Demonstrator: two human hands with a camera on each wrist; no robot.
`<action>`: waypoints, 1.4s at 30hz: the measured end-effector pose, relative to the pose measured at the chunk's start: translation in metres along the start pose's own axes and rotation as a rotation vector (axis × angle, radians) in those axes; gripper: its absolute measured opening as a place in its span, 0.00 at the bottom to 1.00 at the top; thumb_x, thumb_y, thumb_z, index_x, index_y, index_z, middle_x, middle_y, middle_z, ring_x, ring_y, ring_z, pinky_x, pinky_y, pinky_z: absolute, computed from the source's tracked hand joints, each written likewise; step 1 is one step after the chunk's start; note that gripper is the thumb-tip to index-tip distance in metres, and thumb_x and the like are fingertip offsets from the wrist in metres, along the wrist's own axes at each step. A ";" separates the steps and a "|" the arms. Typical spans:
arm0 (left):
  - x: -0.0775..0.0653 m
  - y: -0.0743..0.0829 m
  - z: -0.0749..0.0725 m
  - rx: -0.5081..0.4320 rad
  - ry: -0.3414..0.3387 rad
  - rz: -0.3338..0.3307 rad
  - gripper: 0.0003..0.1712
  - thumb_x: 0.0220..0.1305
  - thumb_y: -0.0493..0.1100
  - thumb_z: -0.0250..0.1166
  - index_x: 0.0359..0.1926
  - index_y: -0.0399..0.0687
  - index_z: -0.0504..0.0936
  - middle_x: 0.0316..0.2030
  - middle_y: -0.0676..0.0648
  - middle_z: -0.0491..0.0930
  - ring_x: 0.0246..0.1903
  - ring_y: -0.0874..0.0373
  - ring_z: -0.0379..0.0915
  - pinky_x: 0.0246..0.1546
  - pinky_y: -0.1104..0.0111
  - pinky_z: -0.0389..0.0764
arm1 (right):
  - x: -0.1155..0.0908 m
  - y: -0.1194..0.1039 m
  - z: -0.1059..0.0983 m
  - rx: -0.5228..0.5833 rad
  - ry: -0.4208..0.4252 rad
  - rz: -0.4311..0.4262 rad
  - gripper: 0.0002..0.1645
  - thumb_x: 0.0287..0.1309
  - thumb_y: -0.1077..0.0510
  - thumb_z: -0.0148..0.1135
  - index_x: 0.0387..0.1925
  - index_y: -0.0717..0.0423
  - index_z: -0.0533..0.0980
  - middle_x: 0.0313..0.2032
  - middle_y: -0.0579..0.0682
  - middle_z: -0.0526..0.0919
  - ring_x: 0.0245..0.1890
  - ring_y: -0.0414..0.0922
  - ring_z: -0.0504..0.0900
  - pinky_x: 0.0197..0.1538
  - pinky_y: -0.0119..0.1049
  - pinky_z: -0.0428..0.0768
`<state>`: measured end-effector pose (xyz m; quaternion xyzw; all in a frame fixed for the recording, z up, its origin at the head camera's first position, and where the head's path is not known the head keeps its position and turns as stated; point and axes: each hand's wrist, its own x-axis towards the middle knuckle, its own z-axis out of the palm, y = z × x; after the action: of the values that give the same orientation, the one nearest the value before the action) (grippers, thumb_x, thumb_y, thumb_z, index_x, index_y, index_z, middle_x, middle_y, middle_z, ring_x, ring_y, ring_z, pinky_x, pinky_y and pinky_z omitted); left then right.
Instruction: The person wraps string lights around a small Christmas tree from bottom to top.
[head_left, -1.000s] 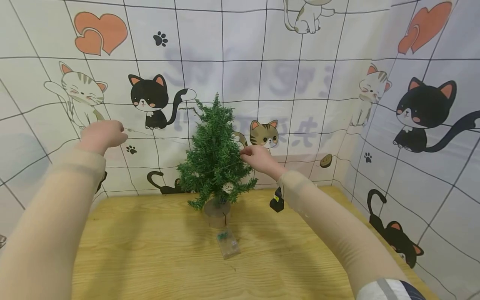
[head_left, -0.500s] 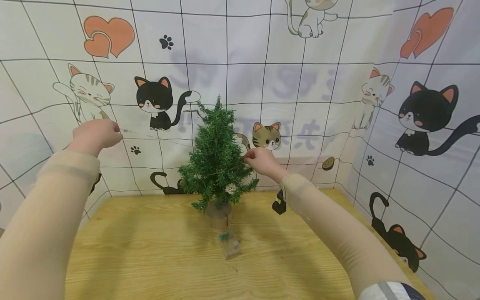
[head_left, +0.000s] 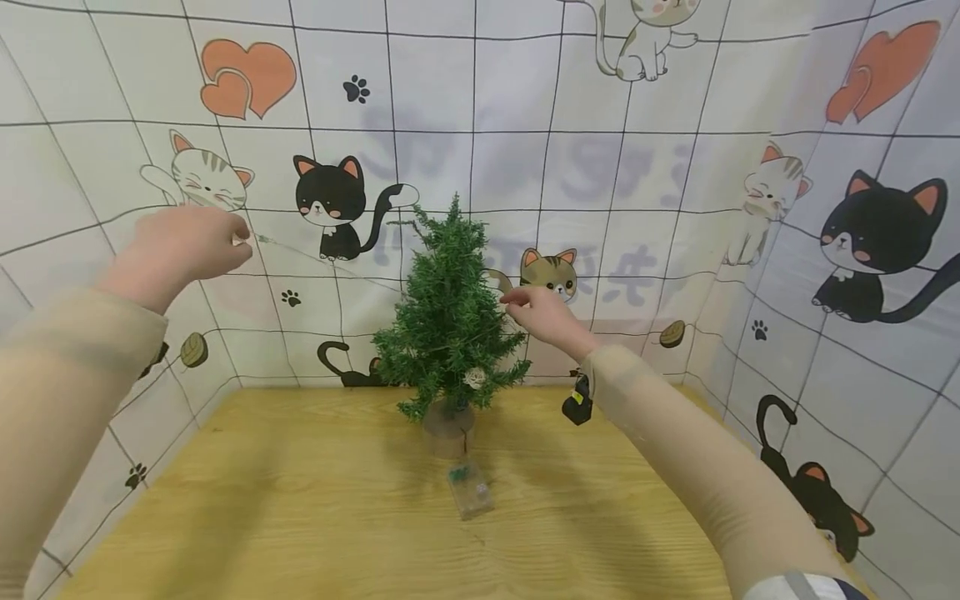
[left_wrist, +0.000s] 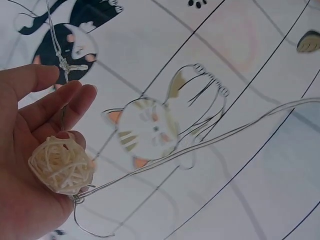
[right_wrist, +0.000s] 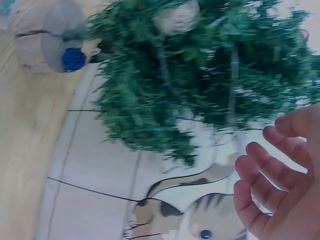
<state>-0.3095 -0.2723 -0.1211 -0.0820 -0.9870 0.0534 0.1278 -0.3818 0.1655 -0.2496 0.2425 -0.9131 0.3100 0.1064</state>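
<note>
My left hand [head_left: 195,242] is raised at the left and holds a thin wire string between thumb and fingertips. A cream rattan ball [left_wrist: 61,165] on that string lies against the palm in the left wrist view. From there a doubled wire [left_wrist: 215,140] runs out to the right; in the head view it stretches toward a small green artificial tree [head_left: 450,317]. My right hand [head_left: 551,317] is at the tree's right side, its fingers loosely bent and the fingertips beside the branches. Nothing shows in its grasp. Another pale rattan ball [head_left: 475,378] sits low on the tree.
The tree stands on a round wooden base [head_left: 448,433] on a wood-grain table [head_left: 315,517]. In front lies a clear flat case [head_left: 472,493]. A small black thing with a yellow mark [head_left: 577,402] is at the table's back. Cat-print cloth [head_left: 510,83] encloses the back and sides.
My left hand has risen and the wire shows more clearly, stretched to the tree. The right hand stays beside the branches, its fingertips slightly parted now. The whole head view has shifted.
</note>
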 end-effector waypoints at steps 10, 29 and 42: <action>-0.046 0.050 -0.043 0.164 0.035 0.122 0.17 0.66 0.47 0.54 0.50 0.47 0.80 0.38 0.46 0.82 0.32 0.51 0.76 0.17 0.54 0.71 | -0.008 -0.044 -0.034 0.016 0.106 -0.062 0.17 0.69 0.51 0.54 0.52 0.54 0.80 0.46 0.52 0.82 0.37 0.47 0.77 0.38 0.42 0.74; -0.079 0.189 -0.070 0.295 0.250 0.596 0.09 0.58 0.33 0.59 0.34 0.51 0.81 0.21 0.53 0.74 0.22 0.57 0.70 0.14 0.66 0.67 | -0.019 -0.137 -0.065 0.298 -0.279 -0.331 0.19 0.69 0.63 0.50 0.59 0.58 0.75 0.54 0.50 0.79 0.54 0.42 0.76 0.57 0.37 0.73; -0.039 0.221 -0.082 0.193 0.247 0.611 0.04 0.62 0.35 0.65 0.36 0.47 0.78 0.28 0.47 0.77 0.31 0.49 0.74 0.27 0.56 0.78 | -0.020 -0.139 -0.059 0.590 -0.279 -0.226 0.17 0.72 0.60 0.48 0.57 0.62 0.74 0.52 0.54 0.79 0.53 0.50 0.74 0.56 0.44 0.73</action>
<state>-0.2178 -0.0551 -0.0796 -0.3672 -0.8843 0.1718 0.2317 -0.2912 0.1131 -0.1387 0.4026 -0.7573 0.5106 -0.0605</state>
